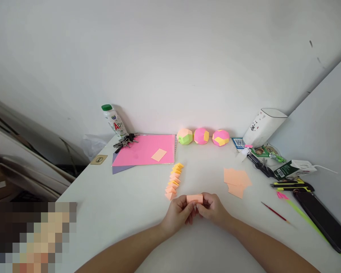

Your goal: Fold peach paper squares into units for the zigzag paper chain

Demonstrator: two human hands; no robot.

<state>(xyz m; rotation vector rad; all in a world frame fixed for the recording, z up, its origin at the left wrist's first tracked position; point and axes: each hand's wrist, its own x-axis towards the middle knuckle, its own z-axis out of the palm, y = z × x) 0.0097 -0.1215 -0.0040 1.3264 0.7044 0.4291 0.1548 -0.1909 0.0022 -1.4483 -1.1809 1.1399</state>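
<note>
Both my hands meet low in the middle of the white table (125,204). My left hand (178,213) and my right hand (213,207) pinch a small folded peach paper (194,198) between their fingertips, each on one end. Just left of it runs a row of several folded orange and peach paper units (174,180). To the right lies a loose pile of flat peach paper squares (236,179).
Against the wall stand three paper balls (202,136), a pink sheet (145,151) with one peach square, keys (126,141) and a bottle (114,121). At the right are a white box (263,126), utility knife (292,185), dark tablet (324,220) and thin red stick (275,213).
</note>
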